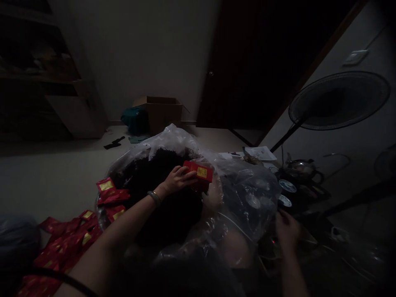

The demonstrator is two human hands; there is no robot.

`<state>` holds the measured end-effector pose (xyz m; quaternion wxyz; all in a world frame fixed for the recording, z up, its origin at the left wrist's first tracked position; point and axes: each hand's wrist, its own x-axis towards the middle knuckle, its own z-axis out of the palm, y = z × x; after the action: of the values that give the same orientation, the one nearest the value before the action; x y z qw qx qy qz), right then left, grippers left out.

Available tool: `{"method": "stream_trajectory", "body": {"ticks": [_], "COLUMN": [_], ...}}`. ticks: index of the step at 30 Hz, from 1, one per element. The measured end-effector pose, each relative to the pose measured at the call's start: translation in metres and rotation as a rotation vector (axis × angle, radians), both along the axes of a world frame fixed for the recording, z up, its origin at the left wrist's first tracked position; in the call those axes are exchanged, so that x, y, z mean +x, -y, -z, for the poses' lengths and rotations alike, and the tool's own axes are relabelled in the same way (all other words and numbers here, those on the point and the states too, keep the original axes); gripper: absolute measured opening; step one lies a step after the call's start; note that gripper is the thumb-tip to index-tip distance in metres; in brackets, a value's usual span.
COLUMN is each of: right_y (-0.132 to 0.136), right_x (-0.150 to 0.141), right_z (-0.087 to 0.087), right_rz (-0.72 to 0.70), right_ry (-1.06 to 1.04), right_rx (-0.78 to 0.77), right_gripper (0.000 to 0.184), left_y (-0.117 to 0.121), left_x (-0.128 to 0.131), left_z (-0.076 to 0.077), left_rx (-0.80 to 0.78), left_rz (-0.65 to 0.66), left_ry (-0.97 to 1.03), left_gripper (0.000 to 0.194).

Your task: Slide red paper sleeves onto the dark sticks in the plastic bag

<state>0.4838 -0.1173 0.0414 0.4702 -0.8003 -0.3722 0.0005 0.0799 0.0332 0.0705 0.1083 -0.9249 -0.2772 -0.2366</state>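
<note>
My left hand [180, 178], with a bangle on the wrist, is closed around a red packet [201, 172] with a gold label. It holds the packet over a large clear plastic bag [173, 136], whose mouth is spread around a dark loose mass [167, 214]; what that mass is I cannot make out. Off to the right, my right hand [287, 229] is by the edge of a dark side table, just below a small round dish [284, 201]. Its fingers are curled around something dark, too dim to name.
Many red packets [68, 243] lie heaped at the left, with a few on the bag's rim. A fan [340, 99] and a metal teapot [301, 167] stand at the right. Behind are a cardboard box [163, 109] and a teal bundle [135, 119].
</note>
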Motion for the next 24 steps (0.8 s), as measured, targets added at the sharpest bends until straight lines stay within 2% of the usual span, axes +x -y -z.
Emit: {"method": "stream_trajectory", "body": {"ticks": [1, 4, 5, 7, 9, 11, 13, 16, 18, 20, 22, 24], "right_y": [-0.016, -0.072, -0.087, -0.107, -0.115, -0.115, -0.114, -0.113, -0.110, -0.104, -0.093, -0.080], "right_x": [-0.010, -0.067, -0.089, -0.125, -0.149, -0.163, -0.172, -0.189, -0.202, -0.216, -0.233, -0.255], "right_z": [-0.005, -0.020, -0.024, -0.030, -0.032, -0.028, -0.022, -0.013, -0.009, -0.007, -0.006, -0.005], "right_rz": [-0.067, -0.640, -0.809, -1.092, -1.199, -1.283, -1.339, -1.303, -1.249, -1.212, -1.183, -1.161], "right_ry": [-0.158, -0.593, -0.738, -0.930, -0.970, -0.998, -1.044, -1.099, -1.121, -1.142, -1.130, -1.050], "right_rx": [0.033, 0.076, 0.003, -0.245, -0.379, -0.495, -0.544, -0.404, -0.277, -0.206, -0.192, -0.182], "right_gripper": [0.065, 0.068, 0.067, 0.059, 0.048, 0.044, 0.047, 0.048, 0.047, 0.049, 0.055, 0.060], "left_y": [0.002, 0.014, 0.018, 0.025, 0.027, 0.026, 0.023, 0.023, 0.029, 0.039, 0.053, 0.067], "left_x": [0.003, 0.010, 0.011, 0.008, 0.001, -0.010, -0.019, -0.022, -0.017, -0.011, -0.009, -0.014], "left_z": [-0.004, -0.014, -0.016, -0.018, -0.018, -0.017, -0.013, -0.001, 0.011, 0.024, 0.032, 0.032], "left_rx": [-0.051, -0.187, -0.224, -0.269, -0.280, -0.288, -0.306, -0.311, -0.305, -0.353, -0.594, -0.907], "left_rz": [0.026, 0.113, 0.138, 0.184, 0.229, 0.255, 0.258, 0.207, 0.070, -0.207, -0.371, -0.448], "left_ry": [-0.002, 0.000, 0.008, 0.039, 0.079, 0.098, 0.084, 0.163, 0.386, 0.744, 1.047, 1.237], "left_gripper": [0.046, 0.042, 0.041, 0.038, 0.038, 0.038, 0.038, 0.039, 0.039, 0.045, 0.056, 0.060]}}
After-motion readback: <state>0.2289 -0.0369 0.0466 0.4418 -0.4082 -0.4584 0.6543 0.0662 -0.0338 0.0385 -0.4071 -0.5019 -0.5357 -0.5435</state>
